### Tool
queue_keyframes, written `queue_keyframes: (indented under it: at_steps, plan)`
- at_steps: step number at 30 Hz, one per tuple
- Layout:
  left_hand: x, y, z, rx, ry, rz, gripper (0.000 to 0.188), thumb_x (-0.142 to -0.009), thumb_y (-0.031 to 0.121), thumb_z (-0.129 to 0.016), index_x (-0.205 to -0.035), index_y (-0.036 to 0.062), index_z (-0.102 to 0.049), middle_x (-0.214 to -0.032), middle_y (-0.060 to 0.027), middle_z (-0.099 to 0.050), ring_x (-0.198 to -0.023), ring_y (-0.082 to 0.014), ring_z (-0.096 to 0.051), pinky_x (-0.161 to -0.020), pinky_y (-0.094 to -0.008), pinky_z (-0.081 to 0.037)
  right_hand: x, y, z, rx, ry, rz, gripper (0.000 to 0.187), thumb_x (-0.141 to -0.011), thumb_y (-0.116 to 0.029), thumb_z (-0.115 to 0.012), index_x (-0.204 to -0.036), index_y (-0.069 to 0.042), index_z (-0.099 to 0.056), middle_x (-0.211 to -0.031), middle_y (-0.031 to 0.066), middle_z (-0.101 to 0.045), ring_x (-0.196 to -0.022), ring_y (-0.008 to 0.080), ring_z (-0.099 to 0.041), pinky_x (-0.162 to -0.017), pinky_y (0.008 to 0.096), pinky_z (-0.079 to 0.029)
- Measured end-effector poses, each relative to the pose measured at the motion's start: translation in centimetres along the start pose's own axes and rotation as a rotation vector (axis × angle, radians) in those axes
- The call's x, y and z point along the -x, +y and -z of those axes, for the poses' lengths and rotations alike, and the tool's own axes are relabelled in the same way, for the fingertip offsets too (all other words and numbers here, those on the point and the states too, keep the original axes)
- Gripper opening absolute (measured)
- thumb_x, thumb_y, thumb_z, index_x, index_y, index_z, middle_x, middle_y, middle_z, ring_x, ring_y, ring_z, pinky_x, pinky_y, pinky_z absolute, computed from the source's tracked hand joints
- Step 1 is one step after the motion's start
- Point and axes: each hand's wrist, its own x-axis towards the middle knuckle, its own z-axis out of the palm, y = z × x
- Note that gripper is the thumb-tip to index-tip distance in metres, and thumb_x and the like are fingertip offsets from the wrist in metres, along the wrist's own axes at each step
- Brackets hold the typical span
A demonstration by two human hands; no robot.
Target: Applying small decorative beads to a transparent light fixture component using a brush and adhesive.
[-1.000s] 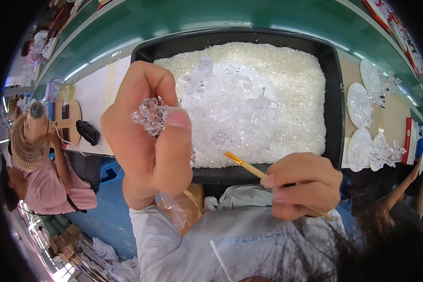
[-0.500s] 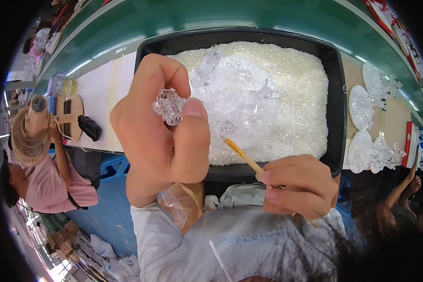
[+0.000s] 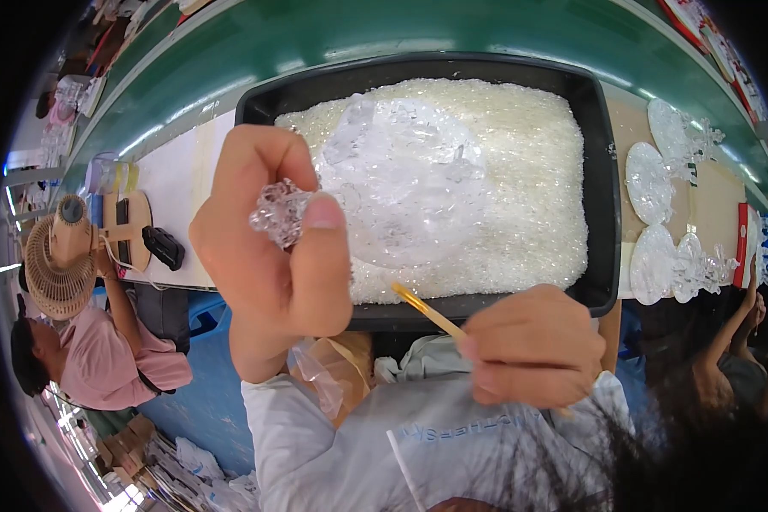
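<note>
My left hand (image 3: 252,264) is closed round a clear plastic ornament, whose knobbly end (image 3: 280,213) sticks out between thumb and curled forefinger. Beyond the hand, a broad clear disc (image 3: 418,213) with small raised parts appears to belong to the same ornament; the fingers hide the join. My right hand (image 3: 533,346) pinches a thin paintbrush (image 3: 431,316) by its pale wooden handle. The brush tip points up and left, near the tray's front edge and apart from the disc. Underneath lies a black tray (image 3: 603,196) filled with glittering clear granules (image 3: 533,188).
Several clear disc-based ornaments (image 3: 653,264) stand on the bench at the right. To the left are a beige fan (image 3: 60,264), a black object (image 3: 163,247) and a clear jar (image 3: 111,175). A person in pink (image 3: 115,354) sits at the left; another person's arm (image 3: 725,337) shows at the right.
Both hands sit slightly lower in the picture, the left one also further left. The brush tip has drawn away from the disc toward the tray's front edge. The disc has shifted left with my left hand.
</note>
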Motion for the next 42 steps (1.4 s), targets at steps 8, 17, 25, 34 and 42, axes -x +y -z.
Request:
queue_keyframes:
  at_steps: [8, 17, 25, 34, 42]
  plan:
    - [0.3, 0.1, -0.3, 0.080, 0.098, 0.045, 0.024, -0.079, 0.018, -0.059, -0.083, -0.0028, -0.050, -0.076, -0.0029, -0.046, -0.062, -0.0067, -0.034, -0.055, -0.0226, -0.024, 0.4, -0.5, 0.3, 0.197, 0.148, 0.018, 0.018, -0.069, -0.003, -0.074, -0.080, 0.003, -0.060, -0.081, 0.0189, -0.065, -0.060, 0.0269, -0.065, -0.047, 0.0325, -0.053]
    - [0.8, 0.7, -0.3, 0.089, 0.169, 0.069, 0.026, -0.075, 0.020, -0.058, -0.084, -0.0014, -0.046, -0.075, -0.0013, -0.041, -0.068, -0.0094, -0.035, -0.061, -0.0238, -0.028, 0.2, 0.4, -0.7, 0.320, 0.181, 0.062, 0.016, -0.064, -0.002, -0.070, -0.073, 0.001, -0.057, -0.080, 0.0143, -0.061, -0.064, 0.0250, -0.063, -0.051, 0.0304, -0.055]
    - [1.2, 0.6, -0.7, 0.090, 0.184, 0.010, 0.034, -0.079, 0.028, -0.063, -0.083, -0.0007, -0.045, -0.074, -0.0020, -0.041, -0.065, -0.0098, -0.037, -0.060, -0.0243, -0.029, 0.3, -0.1, -0.4, 0.356, 0.111, 0.027, 0.017, -0.065, -0.003, -0.070, -0.075, 0.001, -0.057, -0.081, 0.0134, -0.062, -0.066, 0.0236, -0.063, -0.054, 0.0298, -0.056]
    - [1.7, 0.5, -0.9, 0.092, 0.216, -0.082, 0.034, -0.079, 0.027, -0.064, -0.082, 0.0000, -0.044, -0.075, -0.0047, -0.042, -0.064, -0.0125, -0.038, -0.061, -0.0257, -0.031, 0.8, -0.4, 0.1, 0.336, 0.074, 0.038, 0.019, -0.073, -0.002, -0.074, -0.087, -0.001, -0.062, -0.091, 0.0147, -0.067, -0.071, 0.0266, -0.068, -0.056, 0.0328, -0.058]
    - [1.9, -0.2, -0.6, 0.047, 0.180, -0.284, 0.031, -0.080, 0.022, -0.063, -0.087, -0.0044, -0.047, -0.072, -0.0084, -0.045, -0.061, -0.0139, -0.040, -0.057, -0.0270, -0.033, 0.1, -0.2, -0.1, 0.333, 0.185, 0.039, 0.015, -0.072, -0.003, -0.069, -0.081, 0.001, -0.059, -0.084, 0.0136, -0.064, -0.069, 0.0236, -0.064, -0.056, 0.0292, -0.057]
